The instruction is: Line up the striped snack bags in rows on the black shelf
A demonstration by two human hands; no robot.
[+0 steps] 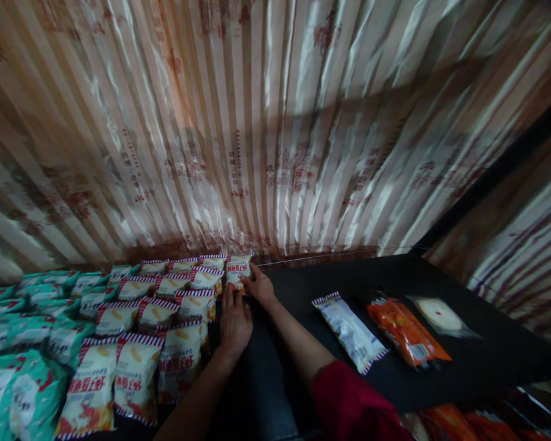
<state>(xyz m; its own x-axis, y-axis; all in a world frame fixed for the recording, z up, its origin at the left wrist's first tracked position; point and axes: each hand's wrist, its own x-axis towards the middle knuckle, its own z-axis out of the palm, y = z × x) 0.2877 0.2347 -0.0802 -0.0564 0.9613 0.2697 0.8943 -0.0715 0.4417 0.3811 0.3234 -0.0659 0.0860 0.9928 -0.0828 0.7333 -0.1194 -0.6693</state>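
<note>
A small cream snack bag with red print and a striped edge (237, 273) stands at the back right end of the rows of like bags (132, 376). My right hand (258, 285) grips its right side, with the fingers closed against it. My left hand (236, 320) is at the bag's lower left, its fingertips pressed to the bottom edge. Next to my left hand are more bags of the same kind (195, 306), set in rows that lean back.
Teal bags (32, 392) fill the far left. On the black table (298, 278) to the right lie a white bag (350, 331), an orange bag (406, 327) and a clear packet with a pale round item (442, 315). A striped curtain (275, 122) hangs behind.
</note>
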